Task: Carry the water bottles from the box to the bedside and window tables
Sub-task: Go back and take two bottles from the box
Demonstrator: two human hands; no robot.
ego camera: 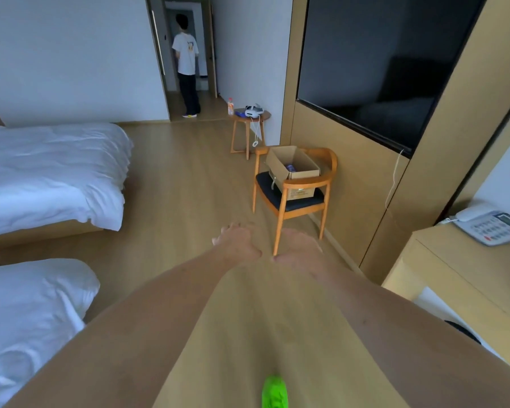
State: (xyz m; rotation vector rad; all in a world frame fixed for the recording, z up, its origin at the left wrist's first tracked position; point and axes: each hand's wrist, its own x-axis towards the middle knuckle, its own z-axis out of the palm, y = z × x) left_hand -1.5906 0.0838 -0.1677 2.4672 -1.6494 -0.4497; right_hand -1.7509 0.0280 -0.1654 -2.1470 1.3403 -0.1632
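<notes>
An open cardboard box stands on the dark seat of a wooden armchair by the right wall. Inside it shows the blue cap end of one water bottle; the rest of the box's inside is hidden. Both my arms stretch forward over the floor, short of the chair. My left hand and my right hand are empty, palms down with relaxed fingers, side by side and blurred by motion.
Two white beds fill the left side. A small round wooden table with a bottle, a headset and a cable stands beyond the chair. A desk with a telephone is at the right. A person stands in the doorway.
</notes>
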